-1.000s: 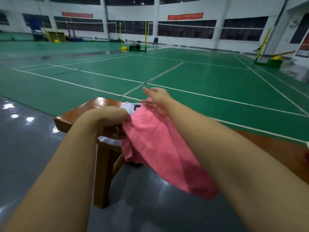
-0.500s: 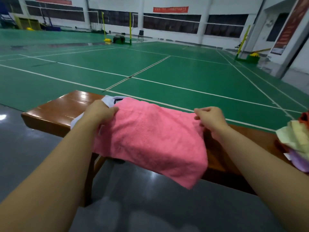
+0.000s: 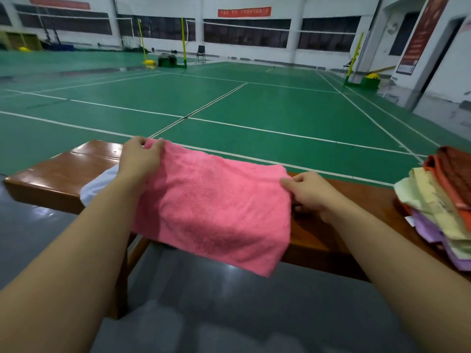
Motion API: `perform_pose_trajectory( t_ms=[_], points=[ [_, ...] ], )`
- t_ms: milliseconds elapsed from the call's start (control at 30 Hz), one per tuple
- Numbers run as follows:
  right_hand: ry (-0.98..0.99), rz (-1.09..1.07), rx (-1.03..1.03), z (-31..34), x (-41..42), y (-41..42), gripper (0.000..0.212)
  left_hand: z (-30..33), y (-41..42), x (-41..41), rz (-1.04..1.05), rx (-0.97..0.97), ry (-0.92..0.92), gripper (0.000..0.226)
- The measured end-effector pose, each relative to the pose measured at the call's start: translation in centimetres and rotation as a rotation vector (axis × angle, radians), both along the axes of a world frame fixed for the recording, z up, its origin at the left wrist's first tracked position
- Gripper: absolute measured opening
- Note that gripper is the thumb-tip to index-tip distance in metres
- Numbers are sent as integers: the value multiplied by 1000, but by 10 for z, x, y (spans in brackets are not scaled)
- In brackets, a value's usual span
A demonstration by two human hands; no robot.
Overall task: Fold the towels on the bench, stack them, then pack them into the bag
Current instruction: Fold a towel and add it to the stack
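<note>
Centre of the frame, the pink towel (image 3: 214, 207) is stretched across the brown wooden bench (image 3: 63, 171), and both hands are on it. The left hand (image 3: 139, 159) pinches the far left corner, fingers closed over the edge. The right hand (image 3: 309, 193) pinches the right-hand edge, thumb and fingers closed on the cloth. The near part of the towel spills over the front lip of the bench and hangs toward the grey floor (image 3: 229, 301).

That overhang looks like the risk. If either pinch slackens, the hanging weight could drag the whole towel off the front and onto the floor. The far edge also runs uneven between the two hands, so a fold made from here would likely come out skewed.

Under the left forearm, something white (image 3: 102, 184) lies on the bench, partly covered by the towel; what it is cannot be told, and it could get caught up in the fold.

At the right edge of the frame sits a loose pile of towels (image 3: 438, 205), yellow, red and purple, its near side hanging past the bench front. A sweep of the right arm could knock it. No bag is in sight.
</note>
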State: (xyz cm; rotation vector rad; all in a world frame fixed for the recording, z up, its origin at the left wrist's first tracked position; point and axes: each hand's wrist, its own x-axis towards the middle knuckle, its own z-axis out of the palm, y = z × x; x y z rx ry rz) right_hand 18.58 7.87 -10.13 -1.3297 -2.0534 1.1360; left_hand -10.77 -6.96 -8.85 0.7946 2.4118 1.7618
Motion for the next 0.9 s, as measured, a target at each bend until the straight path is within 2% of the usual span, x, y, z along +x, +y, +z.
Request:
perform_pose_trajectory(
  t_ms=[67, 167, 267, 400, 500, 600, 733, 767, 900],
  points=[
    [170, -32, -56, 2, 4, 2, 33, 4, 3, 0, -11, 60, -17, 25],
    [295, -154, 28, 6, 14, 8, 21, 11, 7, 5, -11, 133, -16, 35],
    [375, -262, 150, 3, 24, 23, 30, 17, 9, 14, -28, 150, 26, 43],
    [501, -300, 290, 9, 41, 37, 21, 14, 17, 23, -113, 149, 153, 25],
    [632, -315, 310, 15, 58, 41, 18, 15, 24, 45, -254, 352, 52, 16],
    [761, -320, 300, 22, 76, 43, 19, 24, 35, 65, -300, 515, -12, 11],
    [845, -260, 319, 37, 96, 43, 18, 39, 48, 81, -363, 564, 44, 16],
    [851, -219, 332, 39, 101, 44, 23, 42, 51, 86, -403, 550, 76, 22],
    [694, -116, 435, 37, 121, 46, 70, 45, 61, 104, -556, 385, 220, 58]
  ],
)
